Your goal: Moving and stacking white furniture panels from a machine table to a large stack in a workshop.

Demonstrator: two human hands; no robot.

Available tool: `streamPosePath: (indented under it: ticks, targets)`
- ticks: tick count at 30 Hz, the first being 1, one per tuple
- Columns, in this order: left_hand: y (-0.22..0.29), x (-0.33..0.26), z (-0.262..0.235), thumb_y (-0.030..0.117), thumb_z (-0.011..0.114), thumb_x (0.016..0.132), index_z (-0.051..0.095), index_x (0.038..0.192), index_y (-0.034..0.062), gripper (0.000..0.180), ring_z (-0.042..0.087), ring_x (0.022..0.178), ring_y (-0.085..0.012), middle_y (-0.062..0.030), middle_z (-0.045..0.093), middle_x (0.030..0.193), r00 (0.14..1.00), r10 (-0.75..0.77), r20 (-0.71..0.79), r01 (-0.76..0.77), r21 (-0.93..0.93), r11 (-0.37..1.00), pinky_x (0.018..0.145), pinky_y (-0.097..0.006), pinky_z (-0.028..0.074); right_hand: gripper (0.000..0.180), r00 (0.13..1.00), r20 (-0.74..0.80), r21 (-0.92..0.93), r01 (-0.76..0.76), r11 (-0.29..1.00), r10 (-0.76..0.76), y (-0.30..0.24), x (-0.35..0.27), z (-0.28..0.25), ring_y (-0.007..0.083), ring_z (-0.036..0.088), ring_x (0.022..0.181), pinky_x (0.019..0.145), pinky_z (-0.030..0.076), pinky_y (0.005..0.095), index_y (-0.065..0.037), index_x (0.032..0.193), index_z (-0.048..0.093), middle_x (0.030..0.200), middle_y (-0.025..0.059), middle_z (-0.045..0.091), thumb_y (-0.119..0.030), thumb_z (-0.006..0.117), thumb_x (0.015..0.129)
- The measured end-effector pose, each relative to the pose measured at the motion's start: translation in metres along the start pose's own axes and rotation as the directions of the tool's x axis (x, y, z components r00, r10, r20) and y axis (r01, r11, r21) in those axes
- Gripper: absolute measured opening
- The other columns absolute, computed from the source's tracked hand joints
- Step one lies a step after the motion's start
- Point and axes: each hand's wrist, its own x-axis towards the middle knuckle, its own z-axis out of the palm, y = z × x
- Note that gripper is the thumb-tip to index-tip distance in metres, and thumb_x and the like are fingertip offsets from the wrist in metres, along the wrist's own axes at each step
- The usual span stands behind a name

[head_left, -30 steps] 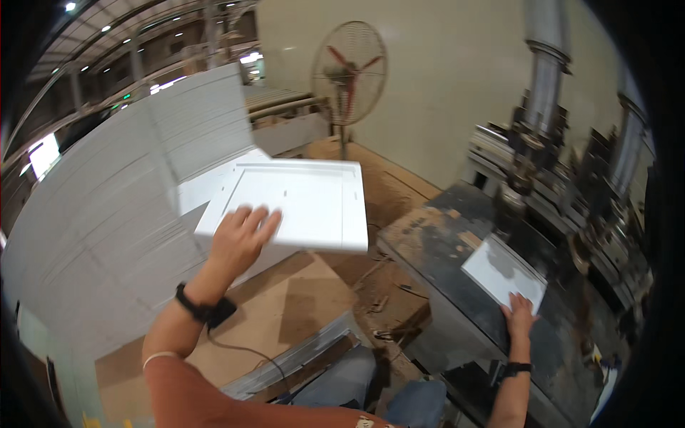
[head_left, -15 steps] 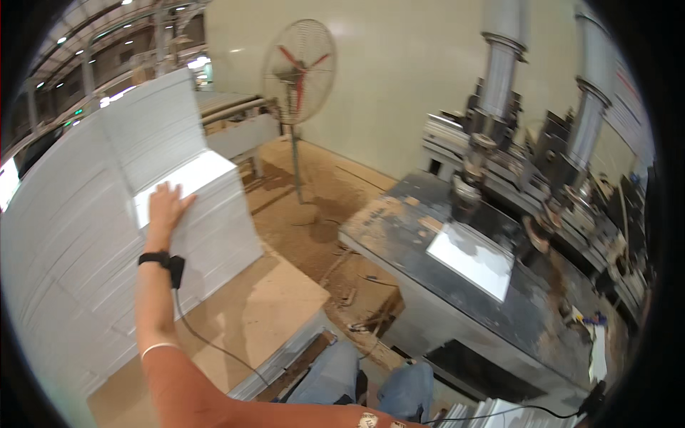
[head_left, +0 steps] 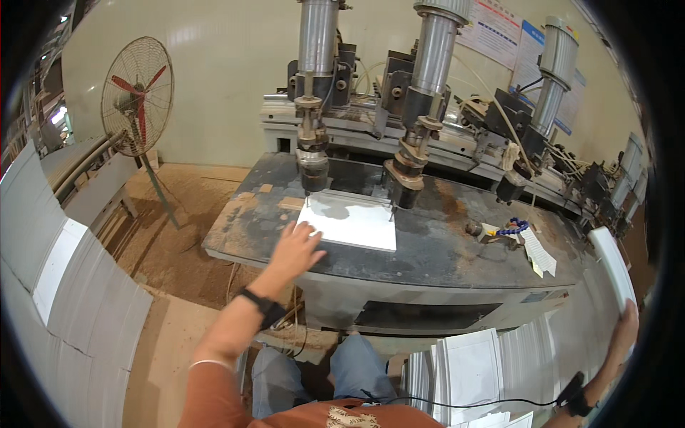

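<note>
A flat white panel (head_left: 353, 225) lies on the dark machine table (head_left: 285, 171), beneath two vertical spindles. At the panel's near left corner is my left hand (head_left: 296, 250), its fingers spread and slightly blurred; whether they touch the panel I cannot tell. Far to the right, my right hand (head_left: 626, 328) grips the lower end of another white panel (head_left: 612, 260), which stands tilted on edge above the stacks. Part of that hand is lost at the dark rim of the picture.
Stacked white panels (head_left: 464, 364) fill the lower right, and a tall stack (head_left: 107, 292) rises on the left. Drill-like spindles (head_left: 314, 107) hang over the table. A caged fan (head_left: 135, 96) stands at the back left. Sawdust covers the floor. A cable (head_left: 471, 405) crosses my front.
My view has swung right. My left hand has gone from the left stack to the panel on the machine table. My right hand, holding a white panel, has come into view.
</note>
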Motion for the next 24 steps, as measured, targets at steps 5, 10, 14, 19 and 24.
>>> streamPosePath:
  ticks: [5,10,14,19,24]
  targets:
    - [0.063,0.045,0.082,0.054,0.065,0.086,0.06,0.128,0.0041,0.065,0.047,0.126,-0.0348,-0.0163,0.057,0.129,0.946,-0.29,0.145,0.3,-0.047,0.953,0.112,-0.05,0.031,0.055,0.862,-0.332,0.188,0.458,0.869,-0.383,-0.159,-0.027,-0.021,0.0328,0.063,0.112,0.097,0.049,0.0412,-0.007,0.124,0.064,0.119,0.0168,0.067,0.015,0.052,0.075]
    - [0.08,-0.004,0.058,0.05,0.074,0.078,0.062,0.108,0.0061,0.054,0.051,0.096,-0.03,-0.0112,0.053,0.096,0.992,-0.12,-0.039,0.109,-0.215,0.97,0.089,-0.044,0.043,0.043,0.722,-0.421,0.673,0.655,0.345,-0.549,-0.34,-0.045,0.003,0.0314,0.068,0.101,0.088,0.053,0.0412,-0.008,0.112,0.068,0.106,0.0131,0.072,0.01,0.054,0.076]
    - [0.082,-0.086,-0.011,0.046,0.073,0.078,0.062,0.107,0.0063,0.051,0.054,0.084,-0.0258,-0.0082,0.051,0.089,0.998,0.064,0.02,-0.06,-0.145,0.988,0.075,-0.038,0.046,0.027,0.654,-0.342,0.765,0.611,0.205,-0.675,-0.475,-0.11,0.05,0.0289,0.068,0.101,0.09,0.052,0.0514,-0.011,0.108,0.067,0.106,0.0085,0.072,-0.005,0.056,0.085]
    - [0.048,-0.145,-0.081,0.043,0.07,0.08,0.06,0.123,0.0043,0.06,0.058,0.095,-0.0236,-0.006,0.057,0.099,0.906,0.357,0.227,-0.383,0.085,0.92,0.079,-0.034,0.048,0.036,0.645,-0.266,0.681,0.652,0.334,-0.716,-0.585,-0.162,0.087,0.0304,0.053,0.128,0.1,0.036,0.0718,-0.016,0.126,0.061,0.134,0.0052,0.059,-0.019,0.06,0.089]
    - [0.004,-0.117,-0.11,0.011,0.057,0.083,0.057,0.125,0.0067,0.043,0.059,0.087,-0.0213,-0.0067,0.056,0.095,0.904,0.34,0.26,-0.377,0.105,0.92,0.075,-0.032,0.051,0.051,0.517,-0.012,0.84,0.469,0.272,-0.856,-0.635,-0.139,0.095,0.0348,0.037,0.14,0.1,0.024,0.0828,-0.027,0.137,0.056,0.148,0.0025,0.049,-0.05,0.06,0.091]
